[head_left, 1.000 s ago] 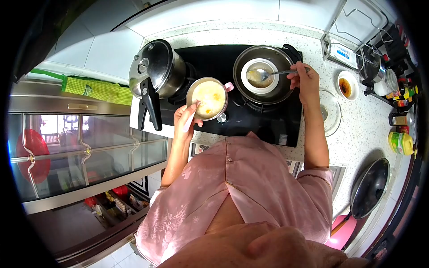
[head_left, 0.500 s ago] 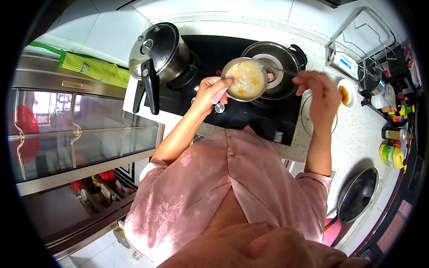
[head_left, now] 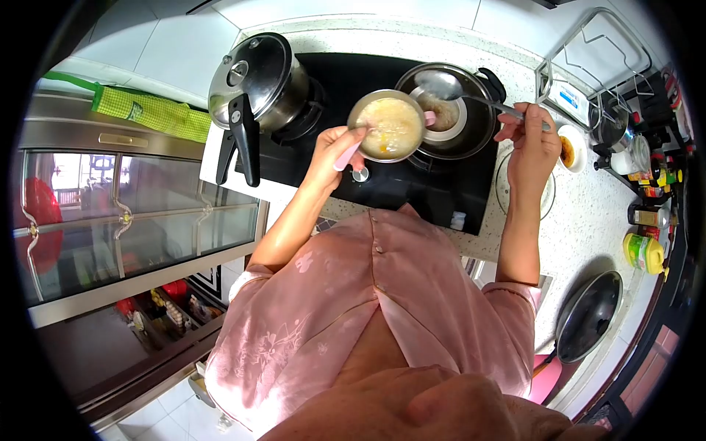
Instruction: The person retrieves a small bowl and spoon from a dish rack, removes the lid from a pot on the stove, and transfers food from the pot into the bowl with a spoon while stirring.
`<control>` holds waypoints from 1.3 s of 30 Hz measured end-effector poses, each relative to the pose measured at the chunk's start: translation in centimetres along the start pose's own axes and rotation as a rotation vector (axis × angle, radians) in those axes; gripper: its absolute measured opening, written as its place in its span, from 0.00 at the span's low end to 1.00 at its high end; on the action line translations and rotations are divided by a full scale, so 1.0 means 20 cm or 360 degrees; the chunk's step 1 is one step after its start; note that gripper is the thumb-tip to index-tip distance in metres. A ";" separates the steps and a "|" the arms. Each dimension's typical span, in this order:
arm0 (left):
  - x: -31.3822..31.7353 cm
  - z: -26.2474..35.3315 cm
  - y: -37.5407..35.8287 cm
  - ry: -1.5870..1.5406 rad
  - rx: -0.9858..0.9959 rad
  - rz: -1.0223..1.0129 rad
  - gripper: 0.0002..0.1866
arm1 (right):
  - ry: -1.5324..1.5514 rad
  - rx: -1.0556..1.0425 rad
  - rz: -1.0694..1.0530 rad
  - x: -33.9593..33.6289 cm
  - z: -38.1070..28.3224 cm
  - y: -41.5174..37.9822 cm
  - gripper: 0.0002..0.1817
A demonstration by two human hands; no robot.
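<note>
My left hand is closed around the pink handle of a small metal bowl. Pale, soupy food with yellow bits fills the bowl, which is held up over the black cooktop. In my right hand is a long-handled metal serving spoon, its head above a dark pot. Inside that pot sits a white-rimmed bowl with pale brownish contents. The bowl in my left hand partly covers the pot's left side.
A pressure cooker stands on the left of the cooktop. To the right are a white dish of orange-brown food, a glass lid, a wire rack, several bottles and a black wok.
The metal bowl has shifted slightly left. The spoon has come up from the bowl and moved right over the pot, and my right hand has turned.
</note>
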State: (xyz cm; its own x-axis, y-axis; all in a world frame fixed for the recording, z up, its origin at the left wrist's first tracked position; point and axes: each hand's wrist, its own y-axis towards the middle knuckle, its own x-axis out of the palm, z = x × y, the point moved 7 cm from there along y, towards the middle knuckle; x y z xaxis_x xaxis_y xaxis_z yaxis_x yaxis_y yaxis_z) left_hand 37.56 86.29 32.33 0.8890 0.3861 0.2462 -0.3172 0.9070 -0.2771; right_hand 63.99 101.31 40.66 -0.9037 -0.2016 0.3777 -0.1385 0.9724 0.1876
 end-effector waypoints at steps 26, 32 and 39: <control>-0.30 -0.01 -0.20 -0.0199 0.0197 0.0394 0.14 | -0.1390 -0.0810 -0.0882 0.28 0.12 0.04 0.05; -0.33 -0.02 -0.21 -0.0193 0.0184 0.0419 0.14 | -0.1285 -0.0763 -0.0766 0.26 0.19 0.08 0.05; -0.34 -0.04 -0.21 -0.0168 0.0163 0.0445 0.15 | -0.1361 -0.0516 -0.0335 0.13 0.31 0.09 0.07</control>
State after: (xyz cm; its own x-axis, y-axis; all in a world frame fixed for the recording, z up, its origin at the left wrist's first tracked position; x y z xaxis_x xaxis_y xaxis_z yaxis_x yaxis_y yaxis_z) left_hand 33.05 79.62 31.11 0.7249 0.6336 0.2703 -0.5810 0.7732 -0.2541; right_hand 58.95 103.34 36.42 -0.8815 -0.0896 -0.4635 -0.3296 0.8197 0.4685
